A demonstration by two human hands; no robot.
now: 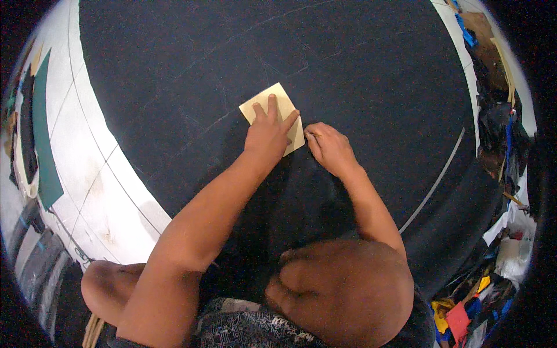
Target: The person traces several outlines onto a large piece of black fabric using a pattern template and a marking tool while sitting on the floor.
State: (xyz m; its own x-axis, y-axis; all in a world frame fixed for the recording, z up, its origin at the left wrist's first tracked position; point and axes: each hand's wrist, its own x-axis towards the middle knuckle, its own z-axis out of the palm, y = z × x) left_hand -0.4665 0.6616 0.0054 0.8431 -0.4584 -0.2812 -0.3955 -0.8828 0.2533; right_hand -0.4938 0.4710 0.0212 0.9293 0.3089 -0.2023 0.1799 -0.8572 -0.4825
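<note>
A pale yellow rectangular card or board [295, 143] lies at an angle on a large sheet of black cloth [371, 75]. My left hand [268, 134] rests flat on it, fingers spread, pressing it against the cloth. Close beside the card's right edge, my right hand [331, 146] is low over the cloth with thumb and fingers pinched together. What the pinch holds, if anything, is too small to make out. Thin pale lines run across the cloth beyond the card, some of them forming angular outlines.
White tiled floor [110, 197] shows left of the cloth, with a dark green strip [46, 139] farther out. A pale curved line [435, 182] marks the cloth at right. Colourful scraps [458, 322] and plastic lie along the right side. My bent knees [354, 296] are at the near edge.
</note>
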